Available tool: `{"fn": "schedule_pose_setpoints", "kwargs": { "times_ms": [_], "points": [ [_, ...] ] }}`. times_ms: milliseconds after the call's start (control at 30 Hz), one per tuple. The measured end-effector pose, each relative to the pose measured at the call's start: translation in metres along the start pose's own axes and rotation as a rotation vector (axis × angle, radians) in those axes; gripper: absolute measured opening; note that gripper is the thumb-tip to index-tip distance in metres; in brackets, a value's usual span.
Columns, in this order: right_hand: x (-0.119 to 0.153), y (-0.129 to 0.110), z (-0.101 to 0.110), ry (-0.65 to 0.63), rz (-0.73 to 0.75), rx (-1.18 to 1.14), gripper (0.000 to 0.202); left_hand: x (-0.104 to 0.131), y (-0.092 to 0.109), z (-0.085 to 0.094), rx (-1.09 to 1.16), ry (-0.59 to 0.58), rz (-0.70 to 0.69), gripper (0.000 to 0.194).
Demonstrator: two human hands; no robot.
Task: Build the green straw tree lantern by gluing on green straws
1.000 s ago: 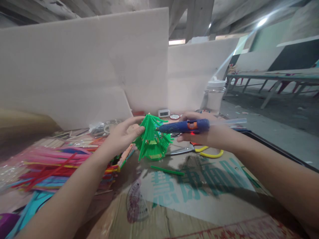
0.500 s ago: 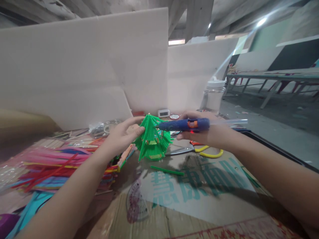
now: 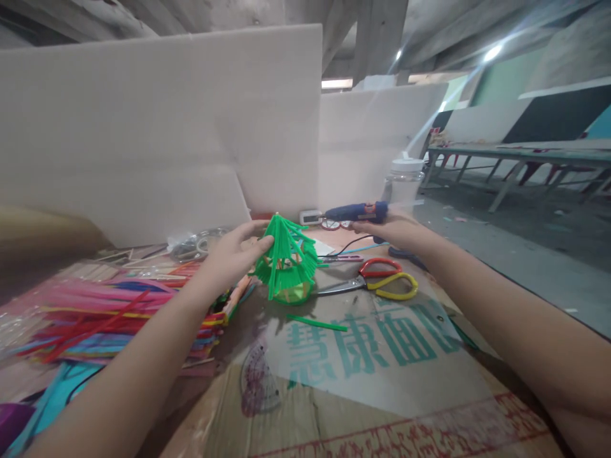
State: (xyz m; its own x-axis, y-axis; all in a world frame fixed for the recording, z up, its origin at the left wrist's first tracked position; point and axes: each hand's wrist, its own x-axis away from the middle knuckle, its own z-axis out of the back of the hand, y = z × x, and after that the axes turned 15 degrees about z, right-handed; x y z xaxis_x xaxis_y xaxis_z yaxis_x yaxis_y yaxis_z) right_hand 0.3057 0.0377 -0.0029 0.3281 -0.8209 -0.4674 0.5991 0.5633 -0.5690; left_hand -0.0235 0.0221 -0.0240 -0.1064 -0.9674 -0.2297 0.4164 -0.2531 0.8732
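My left hand point(image 3: 238, 249) holds the left side of a small green pavilion model point(image 3: 287, 264), whose pointed roof is made of fuzzy green pipe cleaners. Its fingers close on the roof near the top. Farther back and to the right, my right hand point(image 3: 389, 227) grips a blue hot glue gun point(image 3: 358, 212), with the nozzle pointing left, apart from the model. A loose green pipe cleaner point(image 3: 317, 323) lies in front of the model. Scissors point(image 3: 367, 283) with one red and one yellow handle rest to its right, blades toward the model.
Many coloured pipe cleaners point(image 3: 109, 312) are heaped at left. A clear protractor point(image 3: 259, 380) lies on the printed cardboard point(image 3: 382, 413). White foam boards point(image 3: 167, 133) stand behind. A lidded clear jar point(image 3: 405, 181) and a small white digital device point(image 3: 310, 217) sit at the back.
My right hand has carried the glue gun away from the roof, back and to the right. The left hand stays on the model, and the scissors are now more fully visible.
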Motion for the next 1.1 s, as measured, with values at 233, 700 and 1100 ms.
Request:
{"fn": "schedule_pose_setpoints", "kwargs": {
  "times_ms": [233,700,1100],
  "points": [
    [-0.014,0.040,-0.023,0.025,-0.115,-0.005,0.044,0.003,0.006,-0.004,-0.067,0.003,-0.012,0.057],
    [-0.054,0.080,-0.070,-0.129,-0.148,0.149,0.028,0.003,0.008,-0.004,-0.110,0.015,0.000,0.059],
    [0.035,-0.021,-0.034,-0.208,0.204,0.312,0.028,0.005,0.013,-0.004,-0.131,0.007,0.002,0.053]
  ]
}}
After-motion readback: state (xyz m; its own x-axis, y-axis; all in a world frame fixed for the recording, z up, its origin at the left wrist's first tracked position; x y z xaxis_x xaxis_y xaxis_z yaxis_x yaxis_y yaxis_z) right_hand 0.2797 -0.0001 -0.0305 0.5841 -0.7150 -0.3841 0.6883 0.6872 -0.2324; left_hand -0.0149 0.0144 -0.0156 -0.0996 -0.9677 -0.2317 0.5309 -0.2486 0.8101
